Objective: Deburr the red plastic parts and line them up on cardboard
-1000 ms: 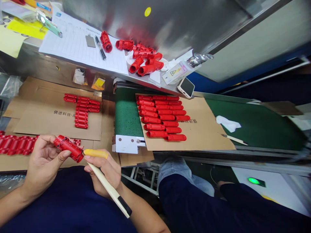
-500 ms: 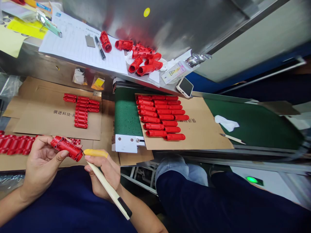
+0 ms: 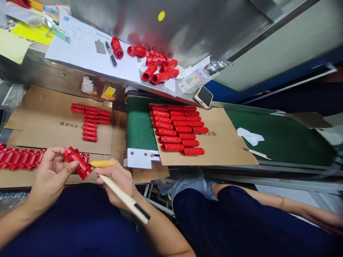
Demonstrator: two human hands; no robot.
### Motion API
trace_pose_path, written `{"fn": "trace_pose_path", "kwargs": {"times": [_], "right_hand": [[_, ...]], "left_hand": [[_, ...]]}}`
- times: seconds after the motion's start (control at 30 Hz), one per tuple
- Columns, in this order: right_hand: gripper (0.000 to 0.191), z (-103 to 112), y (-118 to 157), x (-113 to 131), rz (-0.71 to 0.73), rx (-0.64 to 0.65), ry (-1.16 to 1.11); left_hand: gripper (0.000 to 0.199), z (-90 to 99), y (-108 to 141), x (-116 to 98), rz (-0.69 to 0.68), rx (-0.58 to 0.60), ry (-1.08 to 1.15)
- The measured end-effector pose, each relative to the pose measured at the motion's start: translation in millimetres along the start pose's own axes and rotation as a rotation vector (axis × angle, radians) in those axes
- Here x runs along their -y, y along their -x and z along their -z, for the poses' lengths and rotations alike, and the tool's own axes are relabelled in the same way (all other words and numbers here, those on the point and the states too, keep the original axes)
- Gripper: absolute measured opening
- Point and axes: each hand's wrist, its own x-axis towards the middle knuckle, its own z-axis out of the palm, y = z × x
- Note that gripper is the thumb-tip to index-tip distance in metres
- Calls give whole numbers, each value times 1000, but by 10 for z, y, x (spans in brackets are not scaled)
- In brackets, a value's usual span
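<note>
Tube (image 3: 82,166) clamped in left grip (image 3: 52,175), in front of cardboard (image 3: 48,125). Tool (image 3: 118,191) clamped in right grip (image 3: 121,179), angled toward tube end; contact cannot be told. Apparent step: tube end being worked. Next move seems to call for: tube steadied, tool guided along end.

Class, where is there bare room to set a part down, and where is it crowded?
Bare cardboard lies between red rows and white tissue; bare green belt shows left of that sheet. The steel shelf is crowded: red parts, bottle, papers.
</note>
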Motion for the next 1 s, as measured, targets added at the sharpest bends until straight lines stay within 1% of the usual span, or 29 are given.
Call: {"fn": "trace_pose_path", "kwargs": {"times": [0.03, 0.1, 0.13, 0.2, 0.3, 0.33, 0.37, 0.43, 0.47, 0.5, 0.53, 0.6, 0.63, 0.67, 0.7, 0.77, 0.83, 1.0], "right_hand": [[11, -15, 11, 0, -127, -21, -97], [24, -50, 19, 0, -386, -39, -306], [30, -70, 15, 0, -478, -48, -409], [37, -112, -4, 1, -590, -61, -588], [39, -150, -19, 6, -652, -104, -796], [40, -146, -11, 8, -646, -88, -864], [42, -131, 3, 10, -613, -44, -931], [47, -72, 40, 12, -465, 85, -1008], [49, -35, 56, 12, -377, 118, -977], [49, -1, 67, 13, -311, 99, -881], [45, 26, 71, 15, -282, 32, -725], [28, 41, 62, 30, -303, -145, -330], [21, 27, 50, 43, -310, -205, -161], [16, 2, 37, 59, -292, -229, -44], [15, -30, 22, 77, -250, -221, 20], [18, -98, -4, 112, -134, -185, 52], [21, -147, -22, 137, -49, -171, 53], [27, -183, -21, 136, 9, -177, 54]], "left_hand": [[35, 0, 14, -2, -49, 18, -34], [30, -14, 43, -17, -134, 51, -91], [29, -28, 56, -27, -162, 61, -111], [27, -61, 78, -46, -206, 59, -148], [27, -89, 88, -48, -249, 61, -189], [27, -86, 82, -39, -245, 64, -183], [27, -77, 72, -28, -224, 66, -163], [27, -48, 41, -1, -129, 67, -84], [28, -32, 23, 12, -68, 61, -35], [30, -17, 6, 23, -14, 54, 12], [31, -6, -8, 32, 32, 50, 50], [32, 4, -24, 43, 81, 56, 83], [30, 5, -25, 48, 86, 70, 75], [27, 3, -22, 52, 82, 95, 59], [24, 0, -16, 57, 74, 129, 40], [20, -8, 0, 65, 41, 187, 8], [18, -18, 15, 68, 9, 224, -9], [15, -46, 24, 43, -17, 231, -29]]}}
